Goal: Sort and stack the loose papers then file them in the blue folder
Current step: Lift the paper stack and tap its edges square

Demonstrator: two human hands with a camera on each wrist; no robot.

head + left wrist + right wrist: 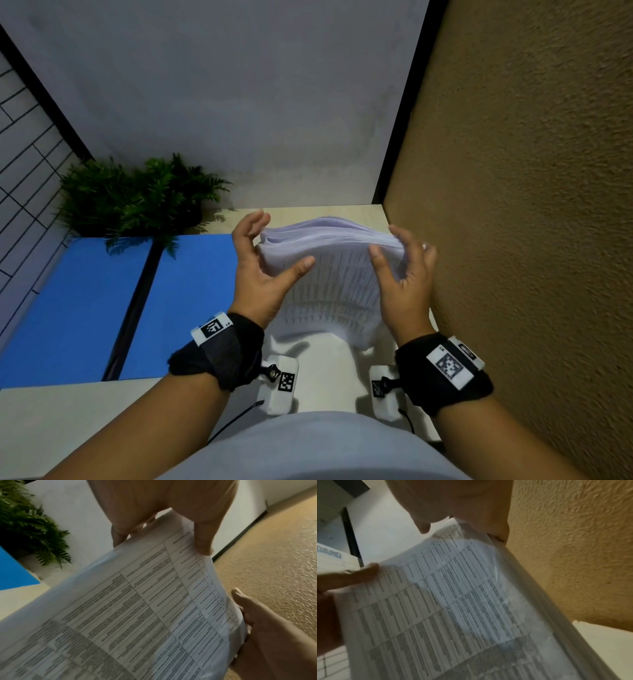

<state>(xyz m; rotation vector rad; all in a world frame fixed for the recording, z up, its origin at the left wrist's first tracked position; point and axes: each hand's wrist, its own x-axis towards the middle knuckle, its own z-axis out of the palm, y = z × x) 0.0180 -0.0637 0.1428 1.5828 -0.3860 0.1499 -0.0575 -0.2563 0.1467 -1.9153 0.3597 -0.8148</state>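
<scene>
A stack of printed papers (335, 284) stands upright over the right end of the table, bowed at its top edge, held between both hands. My left hand (270, 253) pinches its upper left corner, thumb on the printed front, fingers behind (118, 538). My right hand (390, 246) grips the upper right edge, thumb in front and fingers wrapped round the back. The printed tables on the front sheet (453, 601) face me. The blue folder (75, 308) lies open and flat on the table to the left, with a dark spine down its middle.
A potted fern (137, 198) stands at the back left behind the folder. A rough brown wall (513, 205) runs close along the right of the stack. Pale table top (85, 411) shows in front of the folder.
</scene>
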